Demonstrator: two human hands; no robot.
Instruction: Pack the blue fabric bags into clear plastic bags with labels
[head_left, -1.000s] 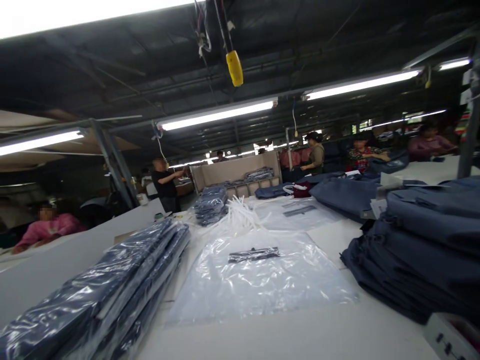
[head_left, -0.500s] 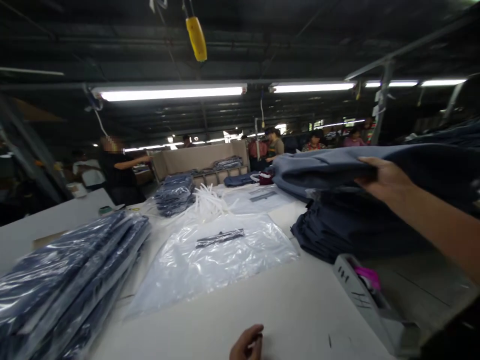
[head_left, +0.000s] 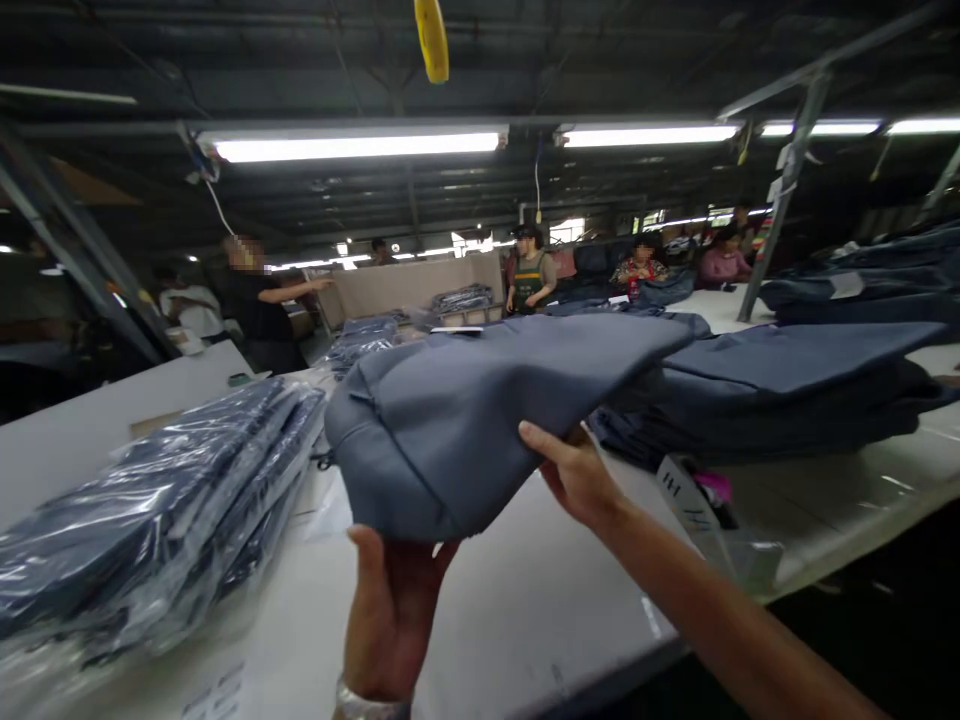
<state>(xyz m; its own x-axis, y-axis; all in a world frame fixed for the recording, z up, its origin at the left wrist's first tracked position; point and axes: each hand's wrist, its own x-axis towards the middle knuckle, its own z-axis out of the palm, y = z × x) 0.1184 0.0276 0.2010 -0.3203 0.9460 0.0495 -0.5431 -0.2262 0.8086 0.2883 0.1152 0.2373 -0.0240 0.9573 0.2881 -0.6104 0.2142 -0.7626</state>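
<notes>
A folded blue-grey garment [head_left: 480, 410] is held up over the white table, with seams showing on its near left part. My right hand [head_left: 577, 475] grips its right side, thumb on top and fingers underneath. At the near edge, my left hand [head_left: 394, 610] supports the cloth from below, thumb up along the edge and fingers partly hidden under it. A watch or metal band [head_left: 367, 705] is on my left wrist. To the right lies a stack of similar garments [head_left: 780, 380]. The garment hides most of the flat clear bag behind it.
Plastic-wrapped garments [head_left: 195, 480] are piled on the left of the white table [head_left: 517, 610]. A marked grey box [head_left: 679, 490] with something pink stands at the right. More bagged garments [head_left: 367, 335] sit behind. Several people work farther back; a yellow handle [head_left: 431, 40] hangs overhead.
My right hand has brought the garment from the right-hand stack leftward over the middle of the table. My left hand has risen from the table and taken its near edge.
</notes>
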